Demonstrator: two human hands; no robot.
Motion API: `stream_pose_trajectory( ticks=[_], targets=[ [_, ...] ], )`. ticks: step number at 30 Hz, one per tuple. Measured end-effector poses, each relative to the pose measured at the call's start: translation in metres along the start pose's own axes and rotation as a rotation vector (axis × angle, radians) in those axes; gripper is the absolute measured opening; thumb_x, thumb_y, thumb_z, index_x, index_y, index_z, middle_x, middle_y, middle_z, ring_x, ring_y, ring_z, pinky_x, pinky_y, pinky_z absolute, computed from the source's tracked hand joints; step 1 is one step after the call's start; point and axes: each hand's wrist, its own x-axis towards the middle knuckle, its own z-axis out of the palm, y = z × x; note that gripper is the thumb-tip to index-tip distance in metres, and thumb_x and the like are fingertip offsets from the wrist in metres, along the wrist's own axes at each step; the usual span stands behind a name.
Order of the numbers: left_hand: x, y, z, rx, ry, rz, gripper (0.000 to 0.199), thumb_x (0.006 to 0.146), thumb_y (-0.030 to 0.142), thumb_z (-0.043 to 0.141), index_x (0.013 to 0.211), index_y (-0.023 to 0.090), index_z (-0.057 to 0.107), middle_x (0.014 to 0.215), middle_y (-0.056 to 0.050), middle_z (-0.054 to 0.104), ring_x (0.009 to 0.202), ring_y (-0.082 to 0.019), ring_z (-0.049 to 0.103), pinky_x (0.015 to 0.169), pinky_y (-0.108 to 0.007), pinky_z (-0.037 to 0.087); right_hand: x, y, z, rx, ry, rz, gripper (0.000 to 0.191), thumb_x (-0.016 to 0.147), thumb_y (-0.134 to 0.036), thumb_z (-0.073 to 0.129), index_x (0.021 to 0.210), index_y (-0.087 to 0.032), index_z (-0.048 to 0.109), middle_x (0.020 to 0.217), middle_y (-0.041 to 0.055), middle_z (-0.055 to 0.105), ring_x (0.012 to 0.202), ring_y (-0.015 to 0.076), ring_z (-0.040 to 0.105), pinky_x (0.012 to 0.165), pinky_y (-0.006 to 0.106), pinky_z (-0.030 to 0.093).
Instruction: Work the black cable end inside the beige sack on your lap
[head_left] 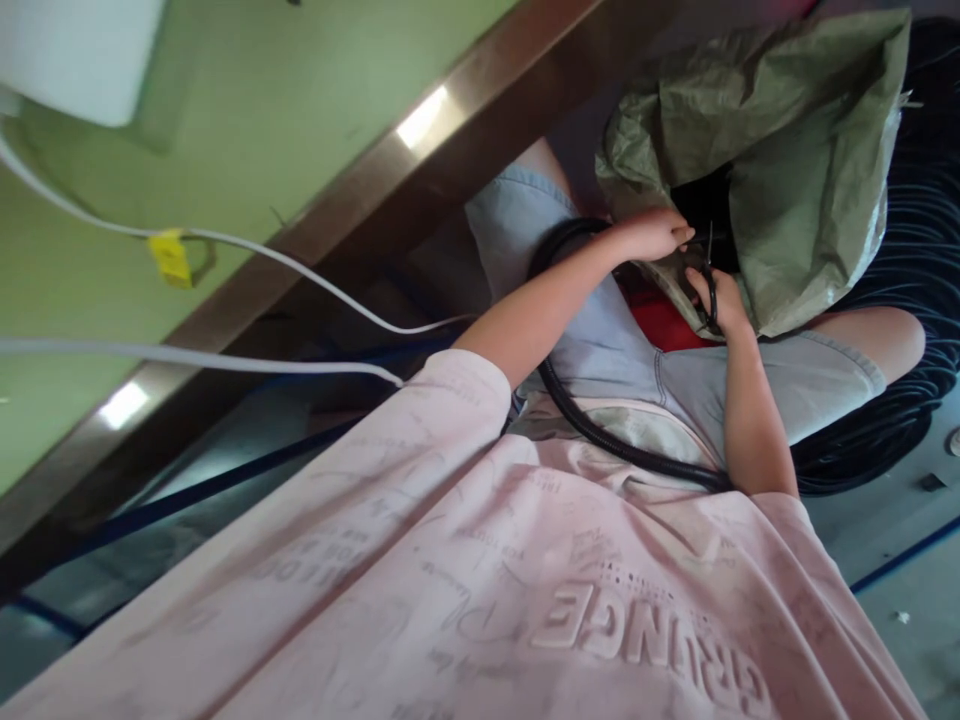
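Note:
My right hand (718,298) is closed around the black handles of a pair of scissors (710,285), whose blades point away from me. Close by on the left, my left hand (658,235) has its fingers pinched together on a black corrugated tube (574,400), mostly hidden there under the hand and wrist. That tube loops over my lap and along my waist. Both hands are at the mouth of a large olive-green woven sack (810,200), which stands open between my legs with a dark inside.
A green tabletop (247,110) with a metal edge (360,170) runs along the left. White cables (225,352) hang off it, one with a yellow tag (171,258). Coils of black tubing (926,240) are piled at the right. Something red (667,318) lies under the sack.

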Motion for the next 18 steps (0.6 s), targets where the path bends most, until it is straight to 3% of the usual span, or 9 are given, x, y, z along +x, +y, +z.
stream_pose_trajectory(
  ticks=[5, 8, 13, 18],
  targets=[
    [-0.003, -0.001, 0.004, 0.065, 0.113, 0.028, 0.032, 0.098, 0.042, 0.055, 0.113, 0.026, 0.078, 0.102, -0.007, 0.076, 0.116, -0.027, 0.064, 0.096, -0.036, 0.044, 0.0, -0.002, -0.003, -0.019, 0.021, 0.063, 0.058, 0.09, -0.075, 0.062, 0.066, -0.022, 0.06, 0.05, 0.001, 0.056, 0.051, 0.018, 0.059, 0.052, 0.028, 0.044],
    [-0.009, -0.001, 0.001, 0.133, 0.094, 0.042, 0.027, 0.094, 0.04, 0.062, 0.112, 0.03, 0.08, 0.104, -0.007, 0.077, 0.121, -0.029, 0.063, 0.1, -0.04, 0.044, 0.0, 0.0, -0.003, -0.021, 0.004, 0.082, 0.061, 0.087, -0.075, 0.066, 0.06, -0.022, 0.057, 0.047, -0.0002, 0.053, 0.047, 0.0159, 0.055, 0.048, 0.027, 0.04],
    [-0.01, 0.003, -0.005, 0.325, 0.093, 0.045, 0.031, 0.094, 0.034, 0.056, 0.113, 0.033, 0.081, 0.115, -0.009, 0.077, 0.116, -0.032, 0.064, 0.102, -0.049, 0.044, -0.001, 0.002, -0.001, 0.038, -0.014, 0.134, 0.057, 0.089, -0.072, 0.066, 0.062, -0.021, 0.061, 0.044, -0.0006, 0.05, 0.042, 0.0154, 0.052, 0.043, 0.026, 0.036],
    [0.002, -0.005, -0.002, 0.378, 0.159, 0.16, 0.035, 0.091, 0.028, 0.052, 0.11, 0.031, 0.081, 0.117, -0.01, 0.075, 0.124, -0.033, 0.058, 0.112, -0.052, 0.038, -0.005, -0.006, -0.004, 0.097, -0.06, 0.177, 0.051, 0.091, -0.065, 0.066, 0.063, -0.022, 0.059, 0.044, -0.0007, 0.05, 0.041, 0.0146, 0.051, 0.042, 0.025, 0.036]
  ],
)
